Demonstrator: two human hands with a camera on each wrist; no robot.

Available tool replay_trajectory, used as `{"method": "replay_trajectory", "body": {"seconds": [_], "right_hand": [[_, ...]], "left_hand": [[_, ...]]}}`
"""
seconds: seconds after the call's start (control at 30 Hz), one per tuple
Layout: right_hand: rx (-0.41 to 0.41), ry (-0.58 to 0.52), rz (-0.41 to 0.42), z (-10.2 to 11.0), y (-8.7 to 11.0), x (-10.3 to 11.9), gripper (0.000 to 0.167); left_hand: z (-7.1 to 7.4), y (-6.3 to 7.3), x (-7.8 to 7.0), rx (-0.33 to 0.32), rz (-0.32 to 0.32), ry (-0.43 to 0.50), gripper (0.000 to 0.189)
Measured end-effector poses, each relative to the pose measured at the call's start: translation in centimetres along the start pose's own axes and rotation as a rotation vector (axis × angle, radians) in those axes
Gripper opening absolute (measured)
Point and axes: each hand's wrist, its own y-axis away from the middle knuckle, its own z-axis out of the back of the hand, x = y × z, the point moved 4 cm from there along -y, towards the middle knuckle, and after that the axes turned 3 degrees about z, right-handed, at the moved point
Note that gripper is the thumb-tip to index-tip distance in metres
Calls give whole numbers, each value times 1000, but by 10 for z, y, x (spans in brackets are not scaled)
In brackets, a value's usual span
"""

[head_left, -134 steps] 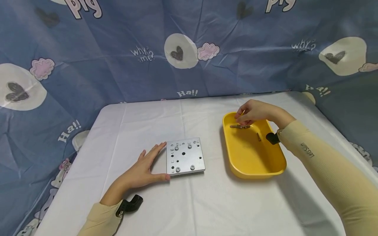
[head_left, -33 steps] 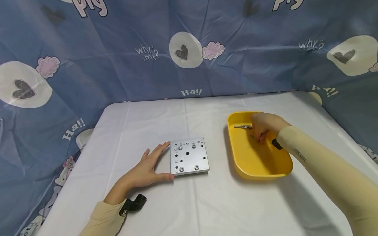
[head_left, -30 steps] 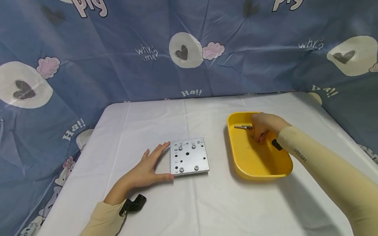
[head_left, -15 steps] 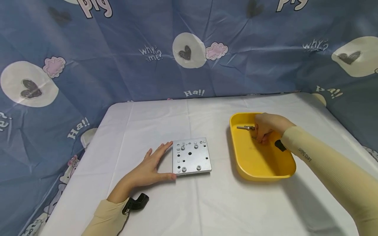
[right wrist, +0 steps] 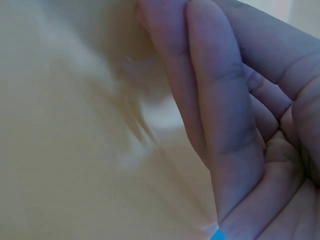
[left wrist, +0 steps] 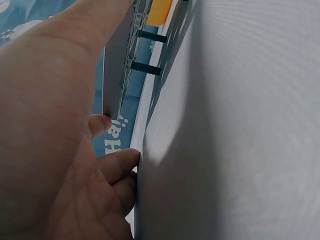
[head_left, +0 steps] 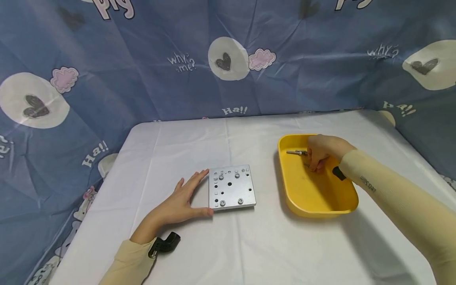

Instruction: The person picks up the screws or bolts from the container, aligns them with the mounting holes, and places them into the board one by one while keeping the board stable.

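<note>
A square silver metal plate (head_left: 231, 188) with holes and several socket-head screws sits left of the yellow bin. My left hand (head_left: 178, 206) spreads around its left side, index finger at the far corner and thumb at the near one, fingers fairly straight. From the left wrist view, threaded screw ends (left wrist: 146, 68) stick out beneath the plate, above the cloth. Inside the yellow bin (head_left: 315, 213), my right hand (head_left: 322, 152) bends its fingers down and pinches a small screw (head_left: 306, 165), mostly hidden by them. Beside it lie more screws (head_left: 293, 152). In the right wrist view the fingertips are cut off.
White cloth (head_left: 171, 150) covers the table under the plate and bin. A blue printed curtain (head_left: 142, 79) hangs behind the table's far edge. The bin's raised walls surround my right hand.
My right hand has shifted from the screws at the bin's far left towards its middle and lower, and has stayed there over the last second. The left hand and plate keep their places.
</note>
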Motion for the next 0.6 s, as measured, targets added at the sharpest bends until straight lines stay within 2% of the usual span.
{"method": "replay_trajectory", "body": {"seconds": [0.6], "right_hand": [[37, 5, -22, 1, -5, 3, 15]], "left_hand": [[0, -1, 1, 1, -8, 2, 121]]}}
